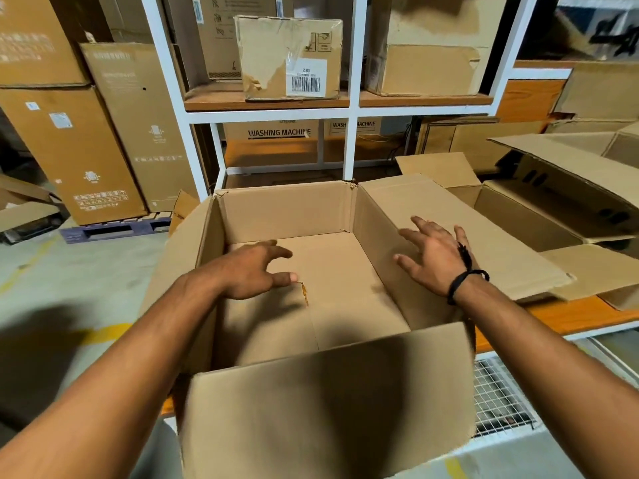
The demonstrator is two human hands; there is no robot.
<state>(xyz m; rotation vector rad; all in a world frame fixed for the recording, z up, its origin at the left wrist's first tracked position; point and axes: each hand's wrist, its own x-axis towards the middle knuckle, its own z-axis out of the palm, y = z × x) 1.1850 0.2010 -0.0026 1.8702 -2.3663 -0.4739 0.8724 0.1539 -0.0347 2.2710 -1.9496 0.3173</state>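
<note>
A person's left hand [256, 267] reached down into a large open cardboard box [328, 392], its fingers loosely bent and spread, holding nothing, hovering above the box floor near the left wall. The box sat in the centre, at the near edge of an orange tabletop [587, 314], all four top flaps folded outward and nothing visible inside. The right hand [432, 257], a dark cord [463, 281] at its wrist, was held flat with fingers spread wide against or just beside the inner right wall; contact could not be confirmed.

The box looked light for its bulk, made of stiff corrugated board that would flex at the creases. Its flaps were floppy and one seam showed a small tear, so the walls or bottom corners seemed the safer places to take hold, one hand on each side.

To the left, tall printed cartons [86, 150] stood on a dark pallet [114, 231] on a grey concrete floor [69, 271]. Behind the box rose a white metal rack [352, 108] with wooden shelves, carrying a worn carton with a barcode label [287, 57]. To the right, more opened cartons [553, 209] lay on the tabletop, and wire mesh [498, 399] showed beneath it.
</note>
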